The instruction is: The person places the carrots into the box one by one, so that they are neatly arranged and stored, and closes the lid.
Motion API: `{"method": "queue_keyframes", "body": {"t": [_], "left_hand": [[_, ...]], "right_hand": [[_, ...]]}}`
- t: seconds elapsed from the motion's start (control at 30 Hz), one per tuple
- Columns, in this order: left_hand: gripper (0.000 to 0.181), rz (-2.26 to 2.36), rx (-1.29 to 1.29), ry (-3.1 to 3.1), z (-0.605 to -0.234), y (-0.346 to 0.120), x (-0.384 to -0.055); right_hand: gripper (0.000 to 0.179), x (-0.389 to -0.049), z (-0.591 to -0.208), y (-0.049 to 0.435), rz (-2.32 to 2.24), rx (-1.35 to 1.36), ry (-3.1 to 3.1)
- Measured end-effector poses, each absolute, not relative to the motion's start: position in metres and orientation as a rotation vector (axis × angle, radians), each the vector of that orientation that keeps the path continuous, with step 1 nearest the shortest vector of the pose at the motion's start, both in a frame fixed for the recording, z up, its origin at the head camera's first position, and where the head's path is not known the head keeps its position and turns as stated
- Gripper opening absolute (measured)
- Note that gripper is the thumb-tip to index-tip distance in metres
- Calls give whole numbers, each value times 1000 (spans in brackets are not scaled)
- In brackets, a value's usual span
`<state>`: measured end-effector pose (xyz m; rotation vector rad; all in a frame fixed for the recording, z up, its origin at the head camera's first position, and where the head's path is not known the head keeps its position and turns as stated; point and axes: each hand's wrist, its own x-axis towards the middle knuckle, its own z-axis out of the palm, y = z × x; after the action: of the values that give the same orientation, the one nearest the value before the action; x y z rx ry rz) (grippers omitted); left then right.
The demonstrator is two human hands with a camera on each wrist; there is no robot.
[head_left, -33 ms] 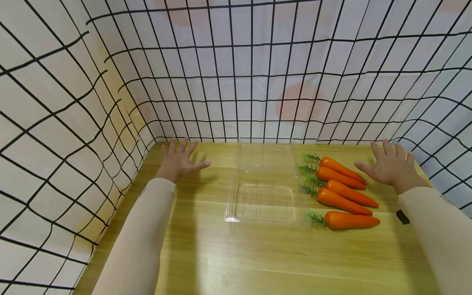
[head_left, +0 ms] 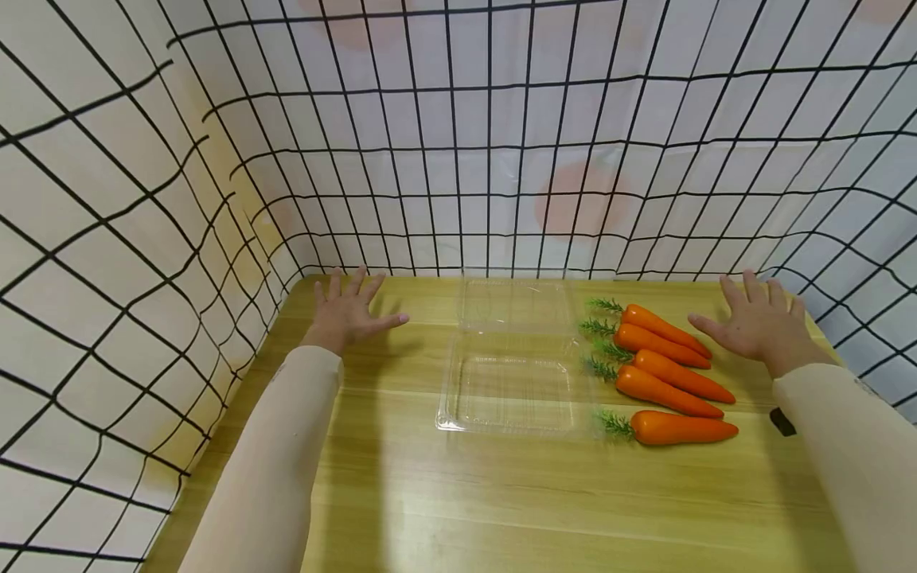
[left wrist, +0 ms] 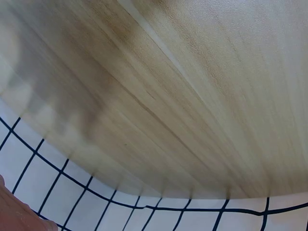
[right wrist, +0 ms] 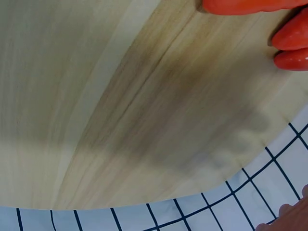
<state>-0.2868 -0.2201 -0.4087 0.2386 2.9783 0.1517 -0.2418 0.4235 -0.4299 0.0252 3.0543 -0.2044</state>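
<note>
My left hand [head_left: 346, 312] is held over the far left of the table with its fingers spread and nothing in it. On the far right, my right hand [head_left: 761, 320] is spread too, holding nothing, just right of the carrots. Several orange carrots with green leafy tops lie there, tips pointing right; the nearest carrot [head_left: 684, 428] sits a little apart from the others. Between the hands stands a clear plastic clamshell box [head_left: 446, 398], its lid [head_left: 516, 302] folded back toward the far edge. Carrot tips [right wrist: 255, 5] show at the top of the right wrist view.
A black wire grid [head_left: 489, 151] rises behind the wooden table [head_left: 501, 501] and along both sides, with pale sheeting behind it. A small black object [head_left: 782, 422] lies by the right sleeve [head_left: 845, 430].
</note>
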Motion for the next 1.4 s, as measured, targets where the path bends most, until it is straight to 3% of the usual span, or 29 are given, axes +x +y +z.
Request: {"method": "queue_keyframes", "body": {"t": [0.9, 1.4], "left_hand": [[106, 201, 274, 2987, -424, -222, -279], [103, 285, 374, 2977, -429, -213, -275]], "right_hand": [[105, -247, -435, 420, -231, -74, 3065], [92, -237, -433, 407, -357, -210, 3062]]}}
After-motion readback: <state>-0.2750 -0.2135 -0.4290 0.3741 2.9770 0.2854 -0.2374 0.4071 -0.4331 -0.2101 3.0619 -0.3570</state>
